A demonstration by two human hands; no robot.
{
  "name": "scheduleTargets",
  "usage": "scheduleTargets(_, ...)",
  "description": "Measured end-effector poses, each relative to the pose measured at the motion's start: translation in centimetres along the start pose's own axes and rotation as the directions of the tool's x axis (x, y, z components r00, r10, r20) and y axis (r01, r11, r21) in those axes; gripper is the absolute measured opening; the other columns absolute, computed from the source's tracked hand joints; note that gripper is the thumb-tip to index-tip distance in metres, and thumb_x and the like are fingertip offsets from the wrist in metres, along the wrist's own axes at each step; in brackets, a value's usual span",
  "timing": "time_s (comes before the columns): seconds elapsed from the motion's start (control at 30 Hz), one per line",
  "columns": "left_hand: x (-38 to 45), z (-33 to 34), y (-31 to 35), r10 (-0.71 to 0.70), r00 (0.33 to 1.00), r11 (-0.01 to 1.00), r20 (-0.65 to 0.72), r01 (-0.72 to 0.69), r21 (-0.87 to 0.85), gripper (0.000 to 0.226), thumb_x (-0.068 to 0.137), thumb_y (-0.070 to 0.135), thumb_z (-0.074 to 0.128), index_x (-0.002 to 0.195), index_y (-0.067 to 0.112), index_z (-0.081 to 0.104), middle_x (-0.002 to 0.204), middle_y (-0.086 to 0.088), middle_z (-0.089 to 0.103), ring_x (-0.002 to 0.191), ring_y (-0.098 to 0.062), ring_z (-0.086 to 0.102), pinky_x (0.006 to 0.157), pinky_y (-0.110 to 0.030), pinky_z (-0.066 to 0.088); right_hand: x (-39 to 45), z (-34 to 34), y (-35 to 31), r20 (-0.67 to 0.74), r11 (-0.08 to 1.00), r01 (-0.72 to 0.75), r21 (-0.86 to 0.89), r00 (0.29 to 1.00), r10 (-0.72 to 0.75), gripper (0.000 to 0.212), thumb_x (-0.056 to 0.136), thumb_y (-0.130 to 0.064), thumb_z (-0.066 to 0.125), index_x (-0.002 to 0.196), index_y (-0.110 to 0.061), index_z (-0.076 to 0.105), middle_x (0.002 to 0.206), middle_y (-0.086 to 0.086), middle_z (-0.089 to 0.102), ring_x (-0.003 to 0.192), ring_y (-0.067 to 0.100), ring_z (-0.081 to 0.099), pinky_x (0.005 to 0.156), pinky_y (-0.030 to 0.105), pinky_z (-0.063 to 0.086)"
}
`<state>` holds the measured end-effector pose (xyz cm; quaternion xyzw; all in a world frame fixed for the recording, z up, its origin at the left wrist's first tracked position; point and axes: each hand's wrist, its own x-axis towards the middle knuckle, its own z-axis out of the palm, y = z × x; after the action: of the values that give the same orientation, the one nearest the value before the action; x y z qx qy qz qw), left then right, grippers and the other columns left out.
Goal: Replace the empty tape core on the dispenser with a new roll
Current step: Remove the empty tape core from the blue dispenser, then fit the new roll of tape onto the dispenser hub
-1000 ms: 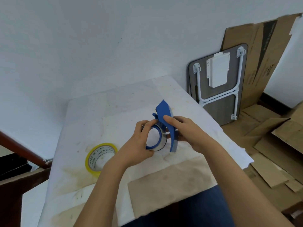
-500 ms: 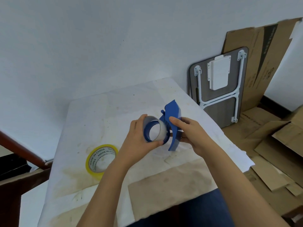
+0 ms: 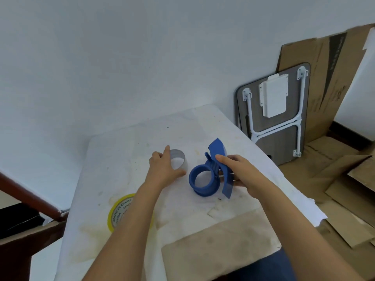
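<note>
We have the old part off now, so this looks like the middle of the job. Our left hand (image 3: 164, 169) is setting the empty grey ring of card, the used-up tape core (image 3: 178, 159), down on the white cloth-covered table (image 3: 121, 159). The fingers wrap around the near side of the ring and touch it, but we cannot tell if they grip it tight or are letting go.

Our right hand (image 3: 236, 173) is closed on the blue plastic tape dispenser (image 3: 211, 175). The thumb lies on top of the flat handle and the other fingers hold it from under. The round blue wheel faces left toward the empty ring, and it is bare.

The new roll of tape with the yellow edge (image 3: 119, 211) lies flat on the table near us, partly hidden under our left arm.

Next, we think the left hand must leave the ring, come back to the yellow roll, pick it up, and push it onto the blue wheel. The roll has to go on straight.
</note>
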<state>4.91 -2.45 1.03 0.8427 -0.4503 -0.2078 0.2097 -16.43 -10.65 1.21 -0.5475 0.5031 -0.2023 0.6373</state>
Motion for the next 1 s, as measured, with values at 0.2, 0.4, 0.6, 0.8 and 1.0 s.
scheduleTargets(0.2, 0.7, 1.0, 0.0, 0.013, 1.0, 1.0, 0.016, -0.013, 0.015, 0.09, 0.086, 0.029, 0.068, 0.157, 0.027, 0.013, 0.158, -0.012, 0.019, 0.143, -0.035, 0.024, 0.114, -0.043, 0.029, 0.7, -0.4, 0.2, 0.013, 0.998, -0.045, -0.054, 0.999, 0.045, 0.058, 0.083, -0.056, 0.064, 0.125, -0.019, 0.05, 0.112, 0.009, 0.067, 0.1, 0.026, 0.067, 0.071, 0.032, 0.057)
scheduleTargets(0.4, -0.4, 0.6, -0.7, 0.026, 0.999, 0.999, -0.035, -0.027, -0.037, 0.088, 0.088, 0.034, 0.067, 0.157, 0.031, 0.013, 0.165, -0.005, 0.008, 0.148, -0.034, 0.017, 0.117, -0.047, 0.024, 1.2, -0.1, 0.0, -0.071, 0.965, -0.025, -0.262, 0.997, 0.006, 0.059, 0.091, -0.057, 0.049, 0.113, -0.005, 0.063, 0.111, 0.014, 0.068, 0.097, 0.029, 0.064, 0.09, 0.041, 0.052)
scheduleTargets(0.6, -1.9, 0.2, -0.4, 0.162, 0.982, 0.98, -0.099, -0.172, -0.105, 0.081, 0.091, 0.029, 0.066, 0.156, 0.033, 0.017, 0.165, 0.001, 0.008, 0.147, -0.028, 0.025, 0.116, -0.044, 0.031, 1.8, 0.7, 0.0, -0.201, 0.926, 0.041, -0.376, 0.972, -0.124, 0.038, 0.094, -0.035, 0.05, 0.069, -0.01, 0.037, 0.063, 0.007, 0.036, 0.058, 0.017, 0.032, 0.054, 0.028, 0.027)
scheduleTargets(0.8, -3.0, -0.4, 0.3, 0.208, 0.973, 0.963, -0.1, -0.221, -0.156, 0.073, 0.093, 0.026, 0.064, 0.154, 0.032, 0.025, 0.165, 0.005, 0.008, 0.146, -0.021, 0.028, 0.114, -0.036, 0.033, 1.6, 0.8, 0.1, -0.261, 0.875, 0.128, -0.468, 0.925, -0.275, 0.049, 0.094, -0.044, 0.051, 0.125, -0.007, 0.057, 0.131, 0.011, 0.049, 0.112, 0.027, 0.055, 0.092, 0.04, 0.048)
scheduleTargets(1.0, -5.2, -3.5, -2.5, 0.163, 0.961, 0.977, -0.221, -0.189, -0.099, 0.051, 0.095, 0.016, 0.062, 0.144, 0.023, 0.048, 0.152, -0.001, 0.045, 0.135, -0.021, 0.045, 0.105, -0.025, 0.032, -1.3, 3.5, -2.0, -0.183, 0.691, 0.515, -0.507, 0.72, -0.67, 0.028, 0.094, -0.02, 0.056, 0.122, -0.017, 0.057, 0.133, 0.0, 0.046, 0.117, 0.018, 0.049, 0.09, 0.018, 0.037)
